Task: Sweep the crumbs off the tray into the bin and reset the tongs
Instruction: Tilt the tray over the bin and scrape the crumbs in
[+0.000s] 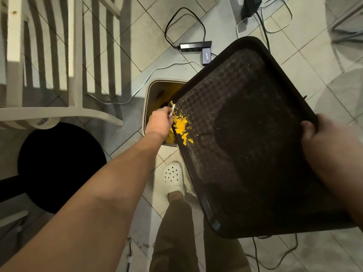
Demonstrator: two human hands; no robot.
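Now we hold black tray tilted at frame right, right hand gripping its edge. Left hand pinches small white tool beside yellow crumbs, over bin at centre. No readable writing.

Left hand outstretched, fingers curled, right hand gripping with thumb on top

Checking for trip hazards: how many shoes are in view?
1: a white clog on the tiled floor beside the tray's lower edge. A second may be hidden under the tray.
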